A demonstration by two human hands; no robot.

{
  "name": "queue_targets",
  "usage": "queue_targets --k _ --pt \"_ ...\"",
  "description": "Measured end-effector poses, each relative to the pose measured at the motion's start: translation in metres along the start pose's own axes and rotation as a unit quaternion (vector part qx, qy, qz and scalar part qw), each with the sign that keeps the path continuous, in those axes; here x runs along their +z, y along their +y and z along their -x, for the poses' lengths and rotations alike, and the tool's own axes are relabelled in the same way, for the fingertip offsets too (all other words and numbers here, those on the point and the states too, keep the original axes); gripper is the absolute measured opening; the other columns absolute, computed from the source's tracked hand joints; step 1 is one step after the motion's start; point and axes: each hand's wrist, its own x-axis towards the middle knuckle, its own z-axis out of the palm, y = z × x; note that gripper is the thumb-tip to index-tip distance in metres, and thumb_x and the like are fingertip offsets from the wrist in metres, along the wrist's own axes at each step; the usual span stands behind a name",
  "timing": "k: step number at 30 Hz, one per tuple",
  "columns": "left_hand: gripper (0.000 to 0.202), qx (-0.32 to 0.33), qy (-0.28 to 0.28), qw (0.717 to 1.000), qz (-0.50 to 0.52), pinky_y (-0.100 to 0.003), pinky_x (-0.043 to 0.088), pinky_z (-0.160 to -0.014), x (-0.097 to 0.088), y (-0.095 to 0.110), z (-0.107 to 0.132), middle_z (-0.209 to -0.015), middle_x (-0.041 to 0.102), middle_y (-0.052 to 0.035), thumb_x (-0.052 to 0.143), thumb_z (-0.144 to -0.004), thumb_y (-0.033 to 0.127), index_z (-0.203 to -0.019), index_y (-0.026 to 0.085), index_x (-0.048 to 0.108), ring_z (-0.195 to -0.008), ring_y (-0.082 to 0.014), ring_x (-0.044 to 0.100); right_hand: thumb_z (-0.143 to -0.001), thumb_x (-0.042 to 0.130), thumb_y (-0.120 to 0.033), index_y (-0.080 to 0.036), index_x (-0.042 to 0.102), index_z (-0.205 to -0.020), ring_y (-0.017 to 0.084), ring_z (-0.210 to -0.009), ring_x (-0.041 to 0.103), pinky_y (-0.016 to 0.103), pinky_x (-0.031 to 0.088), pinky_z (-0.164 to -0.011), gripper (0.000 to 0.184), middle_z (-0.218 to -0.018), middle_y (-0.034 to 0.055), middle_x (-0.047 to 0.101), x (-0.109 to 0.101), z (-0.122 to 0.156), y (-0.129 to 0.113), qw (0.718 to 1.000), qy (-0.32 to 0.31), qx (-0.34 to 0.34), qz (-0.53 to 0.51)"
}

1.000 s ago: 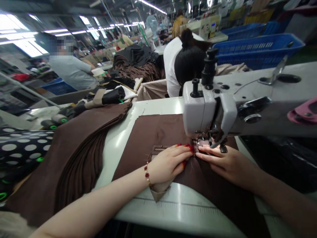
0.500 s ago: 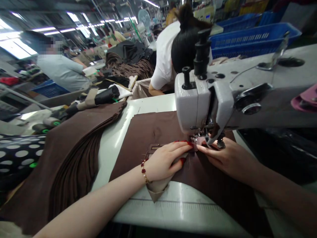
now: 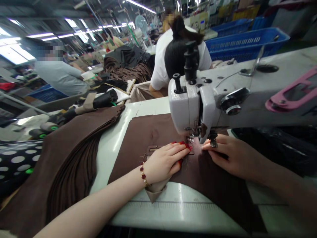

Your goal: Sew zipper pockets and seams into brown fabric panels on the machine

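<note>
A brown fabric piece (image 3: 153, 132) lies flat on the white sewing table (image 3: 116, 138) under the head of a white sewing machine (image 3: 188, 105). My left hand (image 3: 165, 160) rests flat on the fabric, fingers stretched toward the needle, fingertips on a small brown label (image 3: 155, 149). My right hand (image 3: 230, 155) lies on the fabric just right of the presser foot (image 3: 192, 138), fingers extended and pressing the cloth down. A tan lining corner (image 3: 155, 191) sticks out under my left wrist.
A thick stack of brown cut pieces (image 3: 69, 155) fills the table's left side, with polka-dot fabric (image 3: 17, 162) beyond it. A person in white (image 3: 180, 56) sits ahead with their back to me, another in grey (image 3: 59, 76) at left. Blue crates (image 3: 245, 43) stand behind.
The view has shifted slightly; both hands have slid a little forward with the fabric toward the needle. My right hand has drawn a bit further right of the presser foot.
</note>
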Motion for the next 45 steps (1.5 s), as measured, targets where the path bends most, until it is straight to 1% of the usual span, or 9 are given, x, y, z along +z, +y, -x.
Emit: queue_targets --k 5,12,16,21,24,27,32,36,45 --pt "0.052 0.016 0.024 1.0 -0.011 -0.038 0.031 -0.119 0.003 -0.001 0.002 -0.146 0.048 -0.0035 0.045 -0.093 0.017 -0.144 0.025 0.042 -0.136 -0.0193 0.043 -0.097 0.047 -0.035 -0.027 0.07 -0.104 0.016 -0.087 0.07 0.026 0.058 -0.075 0.025 -0.097 0.001 0.074 -0.04 0.016 -0.045 0.96 -0.043 0.141 -0.237" --pt "0.049 0.02 0.049 0.999 -0.012 -0.037 0.032 -0.118 0.005 -0.003 0.004 -0.144 0.05 -0.0016 0.046 -0.094 0.018 -0.142 0.029 0.045 -0.134 -0.0183 0.045 -0.097 0.039 -0.051 -0.016 0.064 -0.117 0.026 -0.108 0.067 0.039 0.056 -0.094 0.047 -0.12 0.015 0.068 -0.085 0.011 -0.088 0.727 0.152 0.314 -0.591" --pt "0.049 0.033 0.054 0.998 -0.021 -0.037 0.035 -0.116 0.005 -0.004 0.004 -0.142 0.05 -0.0017 0.046 -0.094 0.017 -0.142 0.029 0.045 -0.132 -0.0182 0.046 -0.097 0.047 -0.042 -0.012 0.068 -0.097 0.022 -0.098 0.07 0.033 0.058 -0.088 0.037 -0.104 0.0153 0.073 -0.11 -0.018 -0.095 0.681 0.272 0.317 -0.602" --pt "0.047 0.041 0.063 0.997 -0.026 -0.037 0.034 -0.116 0.008 -0.004 0.003 -0.142 0.051 -0.0032 0.047 -0.094 0.017 -0.139 0.027 0.048 -0.132 -0.0185 0.047 -0.091 0.06 -0.037 -0.018 0.066 -0.087 0.008 -0.054 0.057 0.018 0.052 -0.054 0.02 -0.065 -0.0022 0.06 -0.114 -0.003 -0.113 0.694 0.309 0.326 -0.563" --pt "0.045 0.044 0.065 0.997 -0.025 -0.036 0.034 -0.116 0.009 -0.004 0.003 -0.141 0.051 -0.0035 0.048 -0.094 0.018 -0.138 0.026 0.049 -0.132 -0.0182 0.046 -0.095 0.047 -0.048 -0.02 0.065 -0.104 0.011 -0.047 0.048 0.023 0.045 -0.044 0.035 -0.055 -0.0034 0.052 -0.086 0.034 -0.133 0.739 0.199 0.373 -0.525" --pt "0.044 0.052 0.065 0.996 -0.021 -0.036 0.034 -0.116 0.009 -0.005 0.003 -0.14 0.052 -0.0045 0.048 -0.094 0.019 -0.137 0.024 0.05 -0.131 -0.0183 0.047 -0.096 0.039 -0.054 -0.018 0.061 -0.098 0.017 -0.065 0.059 0.031 0.051 -0.065 0.042 -0.07 0.0036 0.065 -0.04 0.064 -0.131 0.794 0.0 0.402 -0.457" --pt "0.041 0.045 0.058 0.997 -0.017 -0.038 0.032 -0.118 0.012 -0.007 0.004 -0.143 0.05 -0.0045 0.048 -0.094 0.021 -0.135 0.023 0.051 -0.132 -0.0197 0.046 -0.099 0.03 -0.045 -0.023 0.052 -0.099 0.025 -0.093 0.066 0.036 0.045 -0.077 0.031 -0.1 0.0084 0.069 0.018 0.057 -0.085 0.916 -0.051 0.385 -0.097" --pt "0.04 0.042 0.052 0.998 -0.012 -0.038 0.032 -0.118 0.011 -0.007 0.004 -0.143 0.05 -0.0048 0.048 -0.094 0.021 -0.134 0.023 0.052 -0.132 -0.02 0.046 -0.096 0.035 -0.047 -0.024 0.045 -0.09 0.028 -0.072 0.069 0.033 0.031 -0.055 0.025 -0.075 0.0053 0.068 0.029 0.026 -0.062 0.911 -0.127 0.372 0.125" --pt "0.038 0.031 0.05 0.998 -0.006 -0.037 0.034 -0.116 0.007 -0.006 0.003 -0.142 0.05 -0.005 0.049 -0.094 0.023 -0.132 0.024 0.053 -0.131 -0.0206 0.046 -0.098 0.03 -0.047 -0.024 0.05 -0.089 0.031 -0.066 0.07 0.032 0.027 -0.052 0.032 -0.07 0.0086 0.07 0.036 -0.001 -0.054 0.891 -0.148 0.349 0.25"
